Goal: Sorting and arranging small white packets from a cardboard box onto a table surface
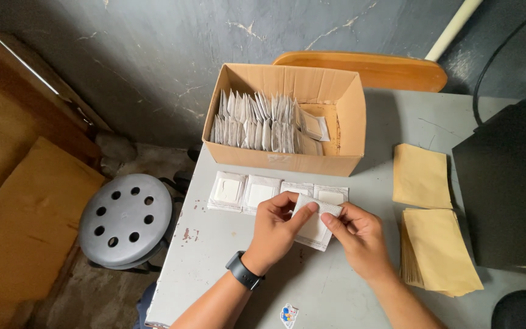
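Pinching a white sachet (315,226) between them, the left hand (277,226) and right hand (360,234) hover just before the cardboard box (287,159); a row of, apparently, matching packets (260,192) lies between, brown envelopes (436,250) right of it.

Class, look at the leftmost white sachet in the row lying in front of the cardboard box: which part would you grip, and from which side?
Probably the leftmost sachet by its left edge, coming from the left. It lies flat on the table, its right side meets the next sachet, and the box crowds its far edge.
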